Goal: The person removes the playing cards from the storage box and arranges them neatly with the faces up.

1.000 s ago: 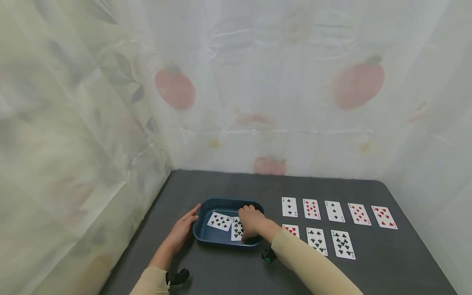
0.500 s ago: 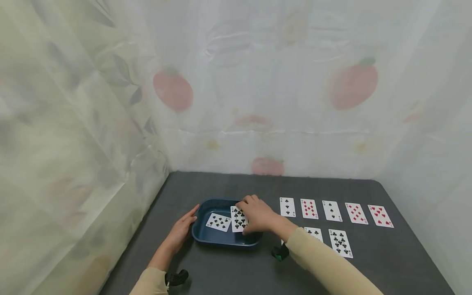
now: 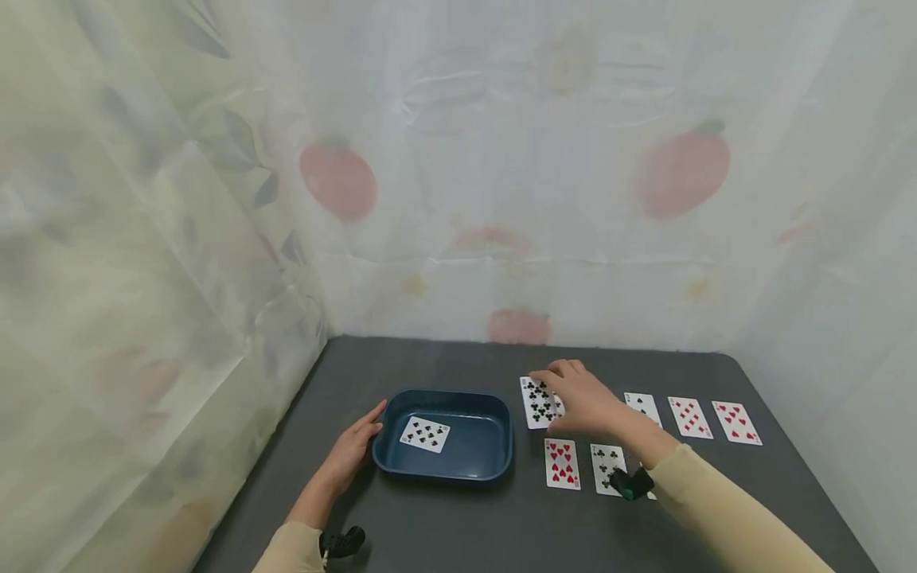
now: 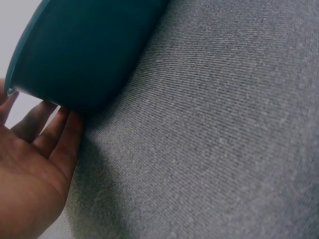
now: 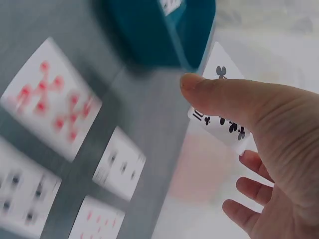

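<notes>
A ten of clubs [image 3: 539,404] is pinched by my right hand [image 3: 583,402] over the back row of cards, right of the blue tray. In the right wrist view the thumb lies across the ten of clubs [image 5: 224,127]; other fingertips are spread below it. My left hand [image 3: 349,455] touches the left side of the blue tray [image 3: 458,477]. The left wrist view shows its extended fingers against the tray's outer wall [image 4: 84,55]. One spade card [image 3: 425,434] lies face up inside the tray.
The back row has a three of spades [image 3: 642,407], a diamond card [image 3: 690,417] and a heart card [image 3: 738,422]. The front row shows a heart card [image 3: 562,464] and a club card [image 3: 607,469]; my right arm covers others. Curtains hang behind the grey table [image 3: 444,529].
My right hand has lifted the ten of clubs out of the tray and carried it rightward, over the back row. My left hand has stayed at the tray.
</notes>
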A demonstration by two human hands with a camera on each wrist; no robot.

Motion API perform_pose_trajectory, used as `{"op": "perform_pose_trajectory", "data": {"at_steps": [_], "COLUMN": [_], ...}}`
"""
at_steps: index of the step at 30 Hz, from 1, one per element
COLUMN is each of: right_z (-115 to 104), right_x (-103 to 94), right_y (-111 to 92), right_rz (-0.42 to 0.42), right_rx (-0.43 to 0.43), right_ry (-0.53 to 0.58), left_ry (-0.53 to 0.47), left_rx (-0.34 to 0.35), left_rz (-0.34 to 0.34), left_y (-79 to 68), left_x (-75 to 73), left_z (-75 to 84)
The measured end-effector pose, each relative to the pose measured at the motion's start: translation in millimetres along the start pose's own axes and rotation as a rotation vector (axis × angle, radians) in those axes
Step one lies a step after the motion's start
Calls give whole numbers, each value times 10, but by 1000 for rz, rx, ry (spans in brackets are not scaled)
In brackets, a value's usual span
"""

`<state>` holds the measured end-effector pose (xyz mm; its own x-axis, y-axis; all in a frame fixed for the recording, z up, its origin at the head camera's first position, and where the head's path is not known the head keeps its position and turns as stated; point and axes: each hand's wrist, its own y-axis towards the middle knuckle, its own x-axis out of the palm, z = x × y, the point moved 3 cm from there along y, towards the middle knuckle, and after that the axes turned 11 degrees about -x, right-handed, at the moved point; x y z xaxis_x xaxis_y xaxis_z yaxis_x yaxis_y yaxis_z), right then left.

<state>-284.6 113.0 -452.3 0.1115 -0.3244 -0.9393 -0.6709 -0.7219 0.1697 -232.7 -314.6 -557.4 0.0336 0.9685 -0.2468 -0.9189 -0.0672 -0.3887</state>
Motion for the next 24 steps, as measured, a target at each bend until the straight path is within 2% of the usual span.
{"op": "perform_pose_trajectory", "data": {"at_steps": [9, 15, 24], "right_z": [490, 732, 1088], "right_x": [-178, -181, -138], "right_y": [-727, -1095, -1594], "right_rz": [-4, 4, -32], "right_rx": [71, 105, 226], "right_ry": [-50, -80, -95], "left_ry": [1, -11, -37], "left_rx": [-8, -13, -22], "left_rz": [-2, -10, -19], "left_y": [30, 33, 1], "left_x": [-14, -24, -50], "left_z": [-14, -36, -29]}}
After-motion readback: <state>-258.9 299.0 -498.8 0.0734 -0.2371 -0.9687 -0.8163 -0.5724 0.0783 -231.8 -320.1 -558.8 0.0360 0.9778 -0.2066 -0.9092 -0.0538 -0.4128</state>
